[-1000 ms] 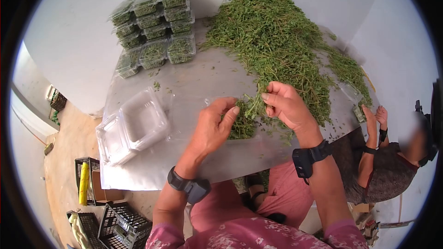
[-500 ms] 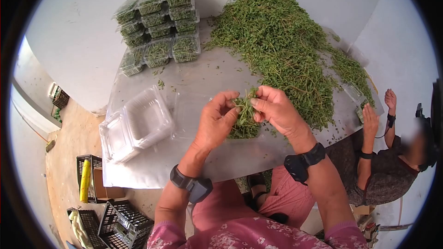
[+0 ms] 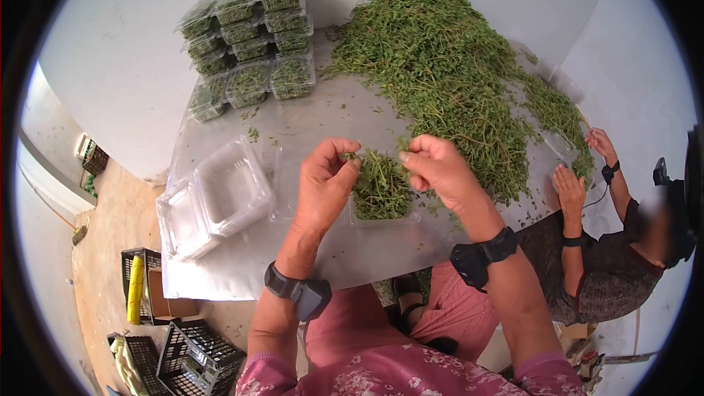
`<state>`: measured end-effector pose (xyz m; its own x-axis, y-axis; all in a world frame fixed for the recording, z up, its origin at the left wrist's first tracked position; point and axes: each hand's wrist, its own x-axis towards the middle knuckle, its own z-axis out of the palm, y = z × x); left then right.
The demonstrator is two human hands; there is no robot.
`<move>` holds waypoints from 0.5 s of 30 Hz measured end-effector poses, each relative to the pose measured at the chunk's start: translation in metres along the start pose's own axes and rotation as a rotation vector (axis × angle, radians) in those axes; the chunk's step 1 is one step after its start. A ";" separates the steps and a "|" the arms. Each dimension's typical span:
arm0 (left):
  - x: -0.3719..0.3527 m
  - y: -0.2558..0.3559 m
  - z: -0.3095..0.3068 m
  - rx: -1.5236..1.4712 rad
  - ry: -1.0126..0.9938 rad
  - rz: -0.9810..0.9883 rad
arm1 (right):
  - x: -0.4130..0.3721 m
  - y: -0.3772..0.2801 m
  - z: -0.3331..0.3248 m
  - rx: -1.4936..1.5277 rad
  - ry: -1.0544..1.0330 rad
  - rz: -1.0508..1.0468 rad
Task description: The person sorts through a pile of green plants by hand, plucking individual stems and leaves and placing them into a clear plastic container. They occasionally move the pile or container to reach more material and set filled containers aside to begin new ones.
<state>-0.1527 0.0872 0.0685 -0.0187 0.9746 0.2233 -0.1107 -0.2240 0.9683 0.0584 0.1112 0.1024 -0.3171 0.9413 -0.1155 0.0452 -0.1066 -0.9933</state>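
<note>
A clear plastic clamshell box [image 3: 411, 218] lies unfolded before me, its lid [image 3: 287, 202] to the left. Leafy green stems [image 3: 383, 189] fill its tray. Above the tray's left edge, my left hand [image 3: 326, 180] is closed in a pinch; what lies between its fingertips is too small to make out. My right hand [image 3: 438, 170] pinches a small green sprig [image 3: 402, 147] at the tray's upper right. Both hands are apart, with the packed greens between them.
A large heap of greens [image 3: 440, 66] covers the table's back right. Filled clamshell boxes [image 3: 249, 84] are stacked at the back left, with nested unfilled boxes [image 3: 235, 176] nearer. A co-worker [image 3: 609, 271] sits at right. Black crates [image 3: 198, 359] stand on the floor.
My hands have moved apart from the bunch of greens they were both pinching, the left one going left. More of the filled tray shows. The co-worker's hands have shifted slightly down and left.
</note>
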 end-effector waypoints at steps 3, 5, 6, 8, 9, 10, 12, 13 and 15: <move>0.000 -0.006 0.003 0.004 -0.003 0.005 | -0.001 0.009 0.008 -0.370 0.092 -0.079; 0.000 -0.006 0.003 0.054 0.010 -0.007 | 0.005 0.028 0.006 -0.719 0.212 -0.348; 0.000 -0.006 0.004 0.054 0.027 0.002 | 0.004 0.025 0.006 -0.712 0.219 -0.312; 0.001 -0.005 0.006 0.053 0.062 0.021 | -0.001 0.016 0.008 -0.696 0.230 -0.241; 0.001 -0.005 0.005 0.070 0.061 0.019 | 0.000 0.016 0.008 -0.697 0.237 -0.287; 0.001 -0.004 0.005 0.087 0.060 0.016 | 0.000 0.016 0.008 -0.698 0.245 -0.332; 0.000 -0.003 0.005 0.112 0.047 0.005 | -0.001 0.014 0.009 -0.668 0.237 -0.380; 0.000 -0.002 0.005 0.120 0.036 -0.002 | -0.003 0.011 0.012 -0.636 0.221 -0.382; -0.001 -0.001 0.005 0.124 0.020 -0.005 | -0.002 0.011 0.016 -0.524 0.175 -0.340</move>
<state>-0.1472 0.0868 0.0678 -0.0385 0.9752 0.2177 0.0125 -0.2174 0.9760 0.0440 0.1029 0.0914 -0.2382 0.9380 0.2518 0.4401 0.3353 -0.8330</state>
